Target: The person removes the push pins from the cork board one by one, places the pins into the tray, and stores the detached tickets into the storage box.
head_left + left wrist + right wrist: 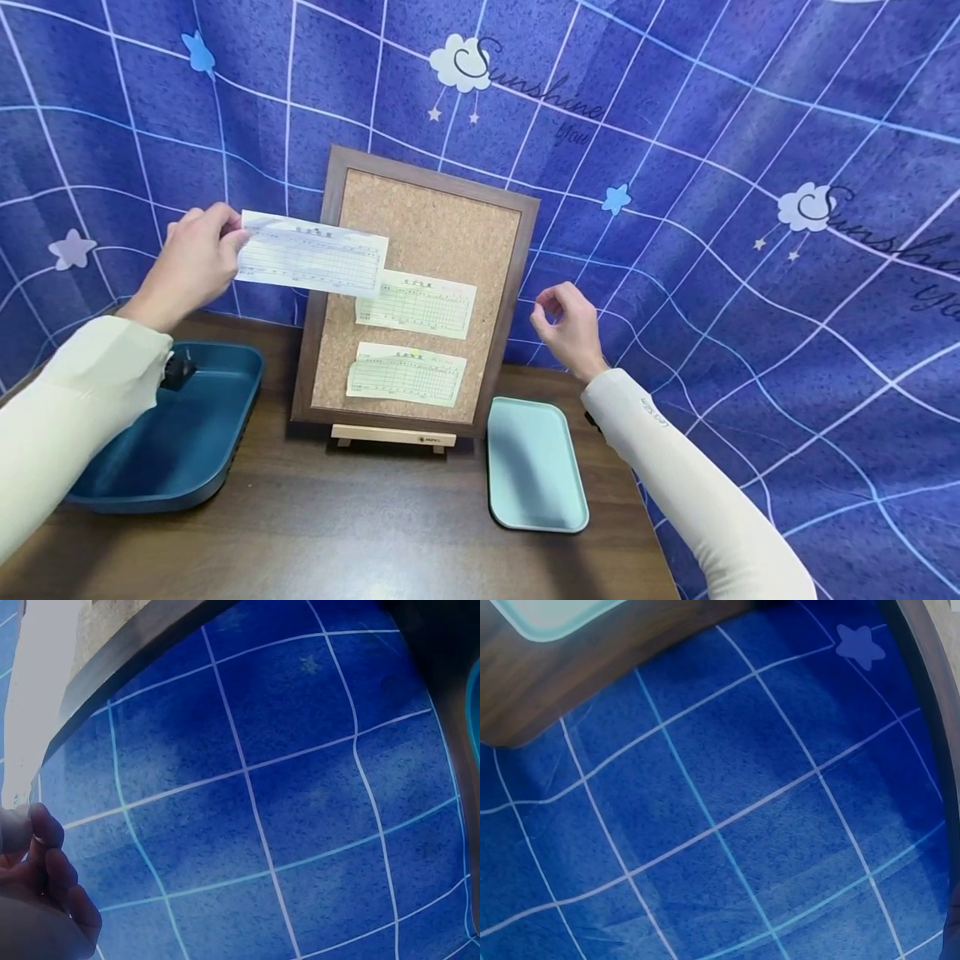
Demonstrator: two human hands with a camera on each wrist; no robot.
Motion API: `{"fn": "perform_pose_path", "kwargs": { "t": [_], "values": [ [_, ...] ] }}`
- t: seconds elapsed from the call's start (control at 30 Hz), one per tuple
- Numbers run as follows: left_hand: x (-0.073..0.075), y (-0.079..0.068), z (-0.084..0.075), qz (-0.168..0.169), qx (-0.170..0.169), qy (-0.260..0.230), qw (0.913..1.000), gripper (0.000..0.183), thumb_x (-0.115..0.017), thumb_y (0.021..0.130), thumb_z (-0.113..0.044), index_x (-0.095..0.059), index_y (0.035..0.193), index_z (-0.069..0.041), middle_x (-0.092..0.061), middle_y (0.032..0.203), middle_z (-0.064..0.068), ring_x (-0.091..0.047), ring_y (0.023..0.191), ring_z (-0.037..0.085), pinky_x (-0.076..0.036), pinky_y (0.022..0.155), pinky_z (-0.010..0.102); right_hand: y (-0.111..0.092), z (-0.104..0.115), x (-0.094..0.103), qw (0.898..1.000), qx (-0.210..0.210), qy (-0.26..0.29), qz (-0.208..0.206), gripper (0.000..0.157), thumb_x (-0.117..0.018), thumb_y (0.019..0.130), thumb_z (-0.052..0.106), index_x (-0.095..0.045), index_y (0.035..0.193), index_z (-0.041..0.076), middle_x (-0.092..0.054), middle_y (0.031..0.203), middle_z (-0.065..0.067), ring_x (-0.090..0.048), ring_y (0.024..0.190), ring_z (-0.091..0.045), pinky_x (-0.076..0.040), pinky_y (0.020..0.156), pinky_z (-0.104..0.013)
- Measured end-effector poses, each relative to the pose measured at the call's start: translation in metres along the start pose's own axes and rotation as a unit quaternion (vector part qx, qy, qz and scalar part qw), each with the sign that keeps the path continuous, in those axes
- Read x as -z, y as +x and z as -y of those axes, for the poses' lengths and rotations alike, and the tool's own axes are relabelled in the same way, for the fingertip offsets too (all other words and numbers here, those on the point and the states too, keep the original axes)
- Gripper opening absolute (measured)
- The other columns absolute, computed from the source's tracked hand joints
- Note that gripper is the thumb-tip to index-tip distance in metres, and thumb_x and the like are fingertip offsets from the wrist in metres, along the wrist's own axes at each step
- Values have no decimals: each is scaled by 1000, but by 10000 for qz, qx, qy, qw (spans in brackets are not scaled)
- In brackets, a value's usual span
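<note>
A white paper form (311, 254) with a printed grid is pinched at its left end by my left hand (197, 254). It spans the left frame of a cork board (435, 208) and overlaps the corner of an upper pale green form (420, 304) there. Below that, a second green form (408, 375) lies on the cork, with a small yellow spot at its top edge. In the left wrist view the held form (37, 697) rises from the fingertips. My right hand (570, 329) is raised right of the board, thumb and index finger curled together; I cannot tell whether they hold something small.
The board leans on a wooden stand (393, 436) on the brown table (337, 525). A deep dark blue tray (251, 375) stands at left, under my left forearm. To the right lies a shallow light teal tray (536, 467). A blue grid-patterned curtain (675, 250) hangs close behind.
</note>
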State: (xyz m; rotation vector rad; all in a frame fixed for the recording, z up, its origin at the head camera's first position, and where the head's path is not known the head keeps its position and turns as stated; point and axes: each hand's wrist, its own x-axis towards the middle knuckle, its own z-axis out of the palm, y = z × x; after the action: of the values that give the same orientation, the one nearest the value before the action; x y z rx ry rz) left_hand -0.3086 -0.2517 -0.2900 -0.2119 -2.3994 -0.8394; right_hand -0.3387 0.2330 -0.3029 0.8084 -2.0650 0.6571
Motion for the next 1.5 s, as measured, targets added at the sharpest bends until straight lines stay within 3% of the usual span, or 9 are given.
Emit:
{"fn": "perform_pose_path", "kwargs": {
  "t": [0.1, 0.33, 0.63, 0.8, 0.9, 1.07, 1.5],
  "values": [
    [1, -3, 4, -26, 40, 17, 10000, 22, -42, 99, -12, -50, 104, 9, -52, 93, 30, -41, 92, 45, -23, 86, 59, -6, -2, 0, 9999, -70, -65, 81, 7, -61, 82, 9, -61, 82, 3, -57, 78, -5, -53, 68, -17, -46, 59, -32],
    [4, -11, 14, 56, 115, 88, 9999, 23, -41, 99, -10, -49, 105, 10, -51, 92, 30, -40, 91, 45, -23, 85, 60, -15, -10, 3, 9998, -98, -147, 10, 14, -65, 73, -1, -60, 81, 9, -57, 76, -4, -54, 66, -17, -45, 58, -30],
    [9, -19, 28, 223, 289, 156, 9992, 26, -39, 100, -14, -48, 108, 10, -51, 91, 28, -39, 88, 43, -21, 84, 59, -26, -19, 7, 9995, -236, -164, 106, 5, -63, 78, 6, -62, 82, 3, -57, 77, -5, -54, 66, -17, -45, 58, -31],
    [11, -23, 36, 166, 295, 182, 9993, 25, -40, 99, -12, -49, 106, 10, -51, 89, 29, -39, 89, 43, -20, 86, 61, -32, -21, 7, 9993, -303, -171, 125, 13, -60, 83, 14, -62, 81, 2, -57, 76, -4, -53, 65, -17, -44, 58, -30],
    [13, -25, 39, 111, 281, 204, 9993, 24, -40, 99, -12, -49, 105, 10, -52, 89, 29, -40, 88, 43, -21, 85, 60, -35, -22, 6, 9993, -314, -166, 78, 3, -63, 79, 8, -61, 80, 6, -56, 75, -3, -53, 64, -17, -44, 57, -30],
    [16, -31, 48, 39, 300, 301, 9991, 23, -41, 98, -12, -50, 104, 9, -51, 88, 28, -42, 84, 42, -26, 72, 54, -40, -23, 4, 9992, -364, -140, 72, 13, -67, 73, 0, -60, 79, 10, -57, 75, -3, -53, 64, -16, -44, 58, -29],
    [20, -55, 80, -19, 401, 462, 9981, 21, -42, 97, -10, -48, 101, 10, -51, 87, 31, -42, 85, 45, -27, 74, 58, -64, -30, -3, 9983, -555, -70, 138, 10, -66, 74, 2, -60, 78, 9, -57, 74, -3, -55, 63, -24, -42, 57, -26]
  ]
}}
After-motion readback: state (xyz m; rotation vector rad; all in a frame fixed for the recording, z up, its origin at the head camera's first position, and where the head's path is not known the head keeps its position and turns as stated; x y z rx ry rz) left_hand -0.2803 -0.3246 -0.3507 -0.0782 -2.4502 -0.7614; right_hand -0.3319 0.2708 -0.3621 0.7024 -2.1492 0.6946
